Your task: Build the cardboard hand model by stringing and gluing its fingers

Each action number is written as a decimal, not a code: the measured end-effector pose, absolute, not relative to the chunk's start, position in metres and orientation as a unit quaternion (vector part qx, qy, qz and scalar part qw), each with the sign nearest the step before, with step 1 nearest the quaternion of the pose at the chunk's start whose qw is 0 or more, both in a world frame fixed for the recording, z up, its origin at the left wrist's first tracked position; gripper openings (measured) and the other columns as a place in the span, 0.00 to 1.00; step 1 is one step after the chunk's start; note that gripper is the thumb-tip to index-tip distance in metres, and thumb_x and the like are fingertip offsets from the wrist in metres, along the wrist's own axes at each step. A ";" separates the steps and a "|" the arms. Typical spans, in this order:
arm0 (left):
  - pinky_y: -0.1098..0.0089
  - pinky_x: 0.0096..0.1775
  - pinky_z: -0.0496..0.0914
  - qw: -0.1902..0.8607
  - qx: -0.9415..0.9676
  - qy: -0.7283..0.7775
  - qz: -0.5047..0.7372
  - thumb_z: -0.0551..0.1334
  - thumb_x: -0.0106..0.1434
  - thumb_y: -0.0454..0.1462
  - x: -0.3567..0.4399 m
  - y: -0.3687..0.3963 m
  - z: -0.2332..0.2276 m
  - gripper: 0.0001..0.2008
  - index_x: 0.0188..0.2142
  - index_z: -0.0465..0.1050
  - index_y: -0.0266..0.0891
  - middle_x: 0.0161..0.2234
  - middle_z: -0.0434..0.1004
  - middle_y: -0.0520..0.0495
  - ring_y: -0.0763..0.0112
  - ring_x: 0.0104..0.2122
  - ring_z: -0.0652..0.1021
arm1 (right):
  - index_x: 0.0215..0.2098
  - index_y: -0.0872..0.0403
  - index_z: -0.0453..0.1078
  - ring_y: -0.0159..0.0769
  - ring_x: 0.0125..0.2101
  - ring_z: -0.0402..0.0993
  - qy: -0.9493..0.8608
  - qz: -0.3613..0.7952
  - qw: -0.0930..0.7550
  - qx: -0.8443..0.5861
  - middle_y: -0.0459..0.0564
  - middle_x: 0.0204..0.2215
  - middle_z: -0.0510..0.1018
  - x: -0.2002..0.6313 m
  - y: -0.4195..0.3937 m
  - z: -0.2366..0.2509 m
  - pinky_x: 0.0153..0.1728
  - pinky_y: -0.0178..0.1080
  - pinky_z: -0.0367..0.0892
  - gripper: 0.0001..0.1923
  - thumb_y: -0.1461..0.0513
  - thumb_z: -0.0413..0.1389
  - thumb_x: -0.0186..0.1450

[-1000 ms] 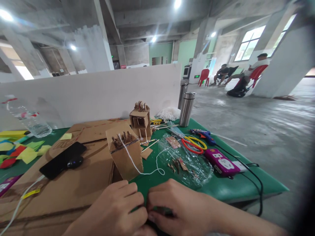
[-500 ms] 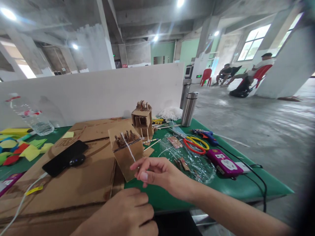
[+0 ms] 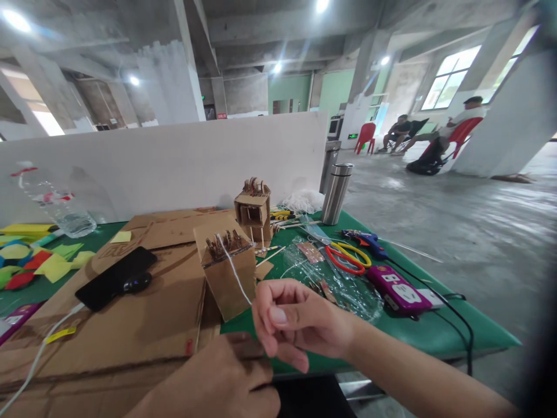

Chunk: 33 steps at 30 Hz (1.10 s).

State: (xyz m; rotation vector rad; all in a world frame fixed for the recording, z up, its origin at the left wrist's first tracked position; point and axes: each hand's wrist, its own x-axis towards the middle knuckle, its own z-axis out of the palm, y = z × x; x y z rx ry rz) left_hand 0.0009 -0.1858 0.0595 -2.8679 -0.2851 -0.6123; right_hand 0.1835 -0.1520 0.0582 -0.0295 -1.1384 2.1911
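Note:
A small cardboard box (image 3: 230,284) stands tilted at the table's middle, with a row of corrugated cardboard pieces (image 3: 223,244) on its top. From that row a white string (image 3: 235,270) hangs over the front face and runs down to my right hand (image 3: 296,319). The fingers of this hand are curled and pinched where the string ends from view. My left hand (image 3: 230,377) is close below, slightly blurred, its fingers folded in; anything inside it is hidden. Behind the box is a second cardboard model (image 3: 252,209) with string-wound loops on top.
Flat cardboard (image 3: 152,319) covers the left side, with a black phone (image 3: 115,278) and a dark mouse-like object (image 3: 137,283). Scissors (image 3: 348,258), a glue gun (image 3: 363,241), a purple power strip (image 3: 398,290), and a steel flask (image 3: 337,194) are on the right.
My right hand has moved a little to the right and down, its fingers curling more, and the string stretches further toward it. My left hand stays low, its knuckles shifted slightly.

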 end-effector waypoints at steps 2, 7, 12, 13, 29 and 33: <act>0.70 0.32 0.69 0.072 -0.969 -0.123 -0.201 0.58 0.70 0.41 -0.004 -0.186 0.065 0.19 0.23 0.68 0.39 0.23 0.76 0.53 0.72 0.27 0.76 | 0.29 0.59 0.69 0.21 0.13 0.66 -0.438 0.834 0.335 -0.018 0.47 0.25 0.79 0.194 -0.152 0.055 0.11 0.24 0.56 0.12 0.59 0.64 0.64; 0.70 0.25 0.65 0.068 -0.941 -0.200 -0.265 0.51 0.73 0.39 -0.011 -0.190 0.074 0.20 0.23 0.62 0.41 0.20 0.71 0.54 0.73 0.21 0.73 | 0.29 0.59 0.68 0.19 0.13 0.61 -0.438 0.827 0.352 -0.023 0.47 0.25 0.78 0.211 -0.152 0.049 0.11 0.24 0.52 0.11 0.61 0.62 0.65; 0.73 0.30 0.70 0.105 -0.880 -0.271 -0.376 0.54 0.73 0.39 -0.008 -0.186 0.068 0.11 0.50 0.66 0.35 0.26 0.77 0.55 0.78 0.20 0.74 | 0.28 0.59 0.67 0.18 0.12 0.59 -0.461 0.826 0.323 -0.025 0.48 0.25 0.78 0.219 -0.157 0.039 0.10 0.23 0.50 0.12 0.60 0.62 0.65; 0.73 0.31 0.70 0.108 -0.881 -0.273 -0.372 0.54 0.73 0.39 -0.007 -0.184 0.068 0.16 0.56 0.63 0.32 0.29 0.79 0.54 0.78 0.21 0.75 | 0.29 0.59 0.67 0.19 0.12 0.59 -0.469 0.826 0.313 -0.024 0.48 0.24 0.78 0.220 -0.159 0.037 0.10 0.23 0.50 0.13 0.60 0.63 0.65; 0.69 0.23 0.59 0.063 -0.974 -0.071 -0.206 0.56 0.72 0.38 0.023 -0.187 0.045 0.14 0.28 0.66 0.39 0.21 0.71 0.57 0.73 0.22 0.69 | 0.30 0.57 0.70 0.26 0.30 0.72 -0.482 0.718 0.463 -0.196 0.48 0.34 0.77 0.207 -0.156 0.041 0.29 0.29 0.67 0.15 0.55 0.65 0.64; 0.72 0.20 0.57 0.054 -0.982 -0.056 -0.172 0.60 0.70 0.40 0.033 -0.188 0.020 0.11 0.30 0.67 0.41 0.21 0.71 0.59 0.75 0.22 0.70 | 0.28 0.57 0.70 0.32 0.40 0.75 -0.440 0.761 0.446 -0.171 0.51 0.45 0.76 0.184 -0.158 0.052 0.38 0.34 0.71 0.15 0.56 0.68 0.60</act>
